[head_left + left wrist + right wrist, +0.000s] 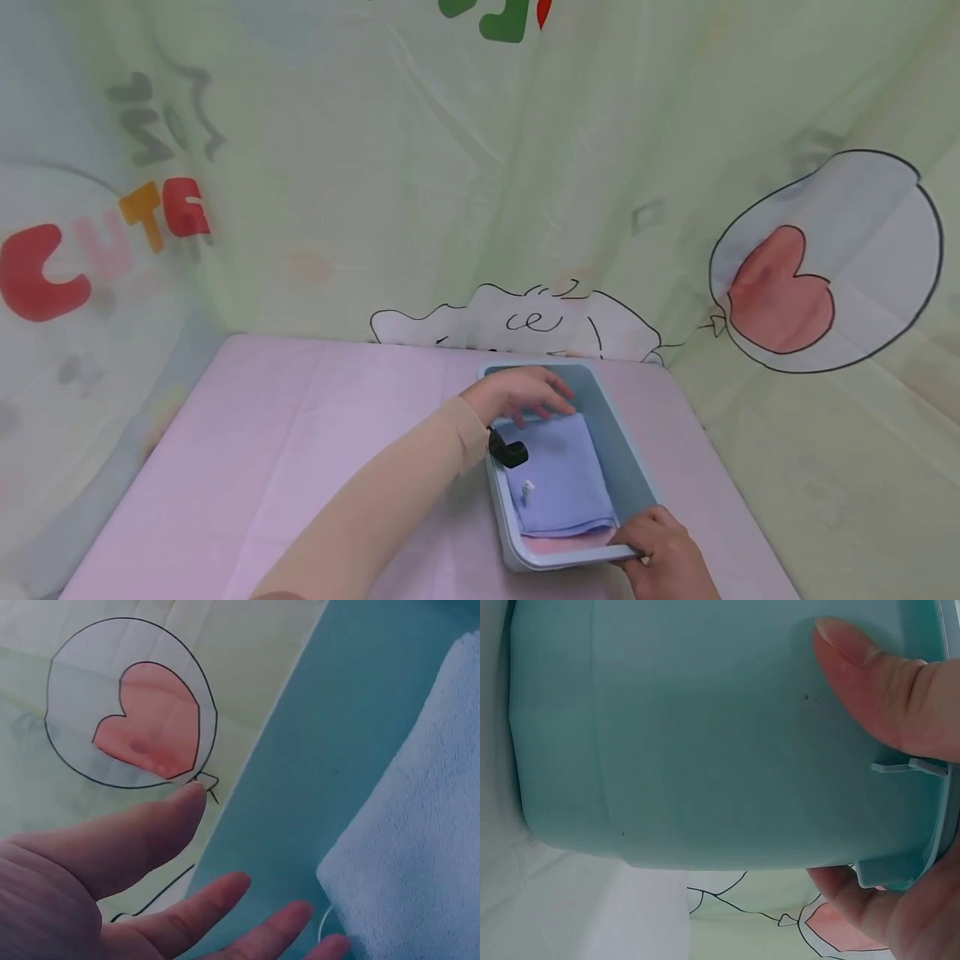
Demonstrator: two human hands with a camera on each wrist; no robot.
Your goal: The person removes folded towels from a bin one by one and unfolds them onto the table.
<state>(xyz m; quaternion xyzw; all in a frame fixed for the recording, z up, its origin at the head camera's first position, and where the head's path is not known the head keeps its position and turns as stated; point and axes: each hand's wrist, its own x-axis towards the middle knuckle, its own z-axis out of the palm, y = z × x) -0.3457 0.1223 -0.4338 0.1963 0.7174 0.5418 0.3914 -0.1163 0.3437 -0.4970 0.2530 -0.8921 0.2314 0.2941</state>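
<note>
A light blue plastic bin (626, 450) stands on the table, and inside it lies a folded blue towel (562, 475) with a small white tag on top. My left hand (525, 393) reaches over the bin's left side to the far end of the towel. In the left wrist view, its thumb (142, 844) and fingers are spread apart beside the towel's corner, holding nothing. My right hand (663, 550) grips the bin's rim at the near right corner. Its thumb (877, 690) presses the bin's outer wall in the right wrist view.
Something pink (566, 543) shows under the towel at the bin's near end. A pale pink cloth (322, 433) covers the table. Printed curtains (337, 208) hang behind and at both sides, close to the table's edges. A black wrist camera (508, 450) sits on my left wrist.
</note>
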